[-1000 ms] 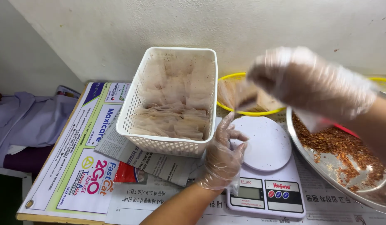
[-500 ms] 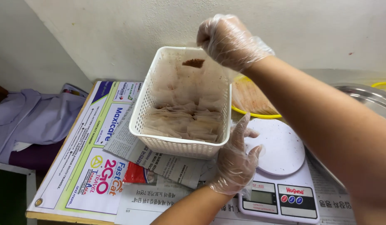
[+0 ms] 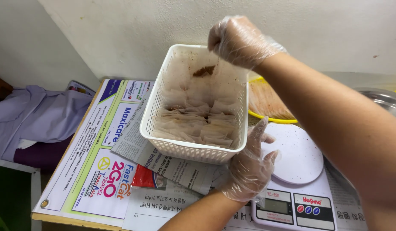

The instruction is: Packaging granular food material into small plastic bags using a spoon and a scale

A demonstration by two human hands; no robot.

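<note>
A white lattice basket (image 3: 193,147), a yellow-rimmed tray (image 3: 270,117), and a white scale (image 3: 300,188) with red and blue buttons.

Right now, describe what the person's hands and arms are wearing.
Both the left hand and right hand wear loose, crinkled, clear plastic disposable gloves ending at the wrists. The forearms are bare: no sleeves, watch or jewellery in view.

wall (image 3: 121,30): off-white, speckled | table (image 3: 69,220): wooden edge | cloth (image 3: 39,115): lavender, heaped at left
</note>
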